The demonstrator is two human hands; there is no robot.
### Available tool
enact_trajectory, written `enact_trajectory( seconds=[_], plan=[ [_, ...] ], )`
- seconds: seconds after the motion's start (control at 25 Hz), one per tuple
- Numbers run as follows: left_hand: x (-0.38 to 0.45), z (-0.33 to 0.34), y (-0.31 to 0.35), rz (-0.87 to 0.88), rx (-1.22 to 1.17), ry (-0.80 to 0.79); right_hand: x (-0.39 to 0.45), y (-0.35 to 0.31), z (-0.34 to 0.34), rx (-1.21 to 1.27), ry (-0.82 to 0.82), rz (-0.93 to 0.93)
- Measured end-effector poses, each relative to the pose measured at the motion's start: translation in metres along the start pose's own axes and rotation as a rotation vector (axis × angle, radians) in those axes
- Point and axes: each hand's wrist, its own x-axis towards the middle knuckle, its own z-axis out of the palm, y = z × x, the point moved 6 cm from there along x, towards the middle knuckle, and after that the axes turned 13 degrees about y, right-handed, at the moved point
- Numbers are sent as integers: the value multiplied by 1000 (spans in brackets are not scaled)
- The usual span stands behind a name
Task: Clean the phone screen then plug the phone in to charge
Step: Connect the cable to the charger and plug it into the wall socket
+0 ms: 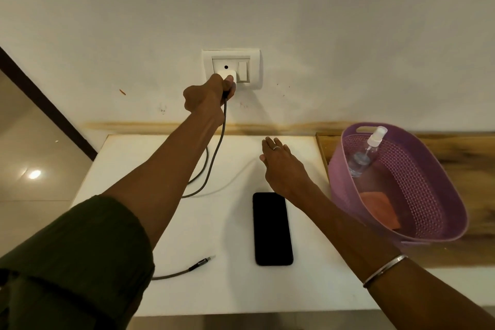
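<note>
No readable text, labels, brands or numbers anywhere; phone screen dark

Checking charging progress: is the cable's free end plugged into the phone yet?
No, the cable's free end lies loose on the table, apart from the phone.

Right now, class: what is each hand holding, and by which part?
The left hand grips the white charger plug by its body at the wall socket. The right hand holds nothing, fingers straight above the table.
</note>
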Motion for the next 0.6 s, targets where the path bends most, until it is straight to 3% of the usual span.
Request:
enact_trajectory(
  seconds=[0.12,0.24,0.36,0.52,0.6],
  plan=[
    [-1,-5,0,12,41,-33,-5,-3,4,9,-6,-7],
    [-3,-12,0,150,186,-81,-9,-4,2,23,-9,12],
    [-13,-29,-6,397,331,-82,-19,-7,-1,14,-18,18],
    [-48,-89,-9,831,273,-9,-35,-10,-13,-17,2,31],
    [-70,-119,-30,1041,399,-113,-45,-10,-16,-34,1,66]
  ],
)
